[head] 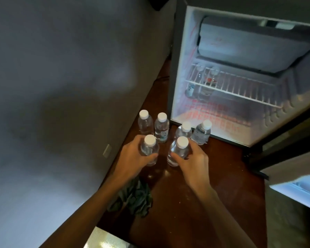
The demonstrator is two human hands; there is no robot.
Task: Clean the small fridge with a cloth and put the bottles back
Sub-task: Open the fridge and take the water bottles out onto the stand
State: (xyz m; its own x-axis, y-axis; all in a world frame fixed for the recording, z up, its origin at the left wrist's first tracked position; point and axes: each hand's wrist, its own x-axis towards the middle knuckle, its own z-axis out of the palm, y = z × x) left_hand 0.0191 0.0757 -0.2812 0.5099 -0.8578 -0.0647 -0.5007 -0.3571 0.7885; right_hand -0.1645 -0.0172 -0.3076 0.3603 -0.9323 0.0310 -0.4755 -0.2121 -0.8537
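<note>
We see a grey wall (pixel 61 86) filling the left of the view, with blotchy shading. Pale plate (pixel 107 150) low on that wall (switch or socket, can't tell). Glossy dark red-brown floor (pixel 222 167) runs along the wall's foot, with pale specks on it. At the bottom edge we get a shiny pale object (pixel 104 238), cut off and blurred.

The room is dim. A big grey wall (pixel 61 86) fills the left side, with a soft pale patch of light (pixel 120 76) on it. Low on the wall sits a small white plate (pixel 107 150), like a plug socket. The floor (pixel 218 176) is dark red-brown and shiny, with tiny pale specks. At the bottom edge is a bright patch (pixel 106 238), too blurry to name.
</note>
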